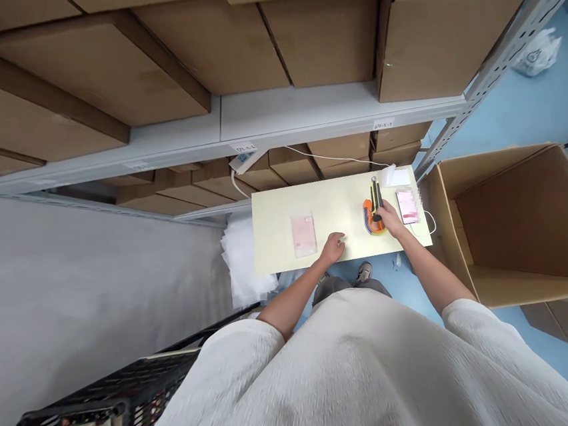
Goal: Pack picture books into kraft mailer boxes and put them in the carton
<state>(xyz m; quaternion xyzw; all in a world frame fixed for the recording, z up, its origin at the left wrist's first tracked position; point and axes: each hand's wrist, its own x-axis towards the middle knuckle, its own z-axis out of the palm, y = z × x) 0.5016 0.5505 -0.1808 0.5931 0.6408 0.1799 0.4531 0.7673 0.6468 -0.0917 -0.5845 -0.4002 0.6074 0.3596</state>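
Note:
At the right part of the cream table, my right hand has its fingers closed at the lower end of a black and yellow utility knife. Under and beside the knife is an orange tape dispenser. My left hand is by the table's near edge with fingers curled together; a small pale bit shows at the fingertips, too small to name. Left of that hand, apart from it, a flat pink packet in a clear sleeve lies on the table.
A pink and white phone-like item and white paper lie right of my right hand. Shelves of cardboard boxes rise behind, with a power strip. A large open carton stands right, a black crate lower left.

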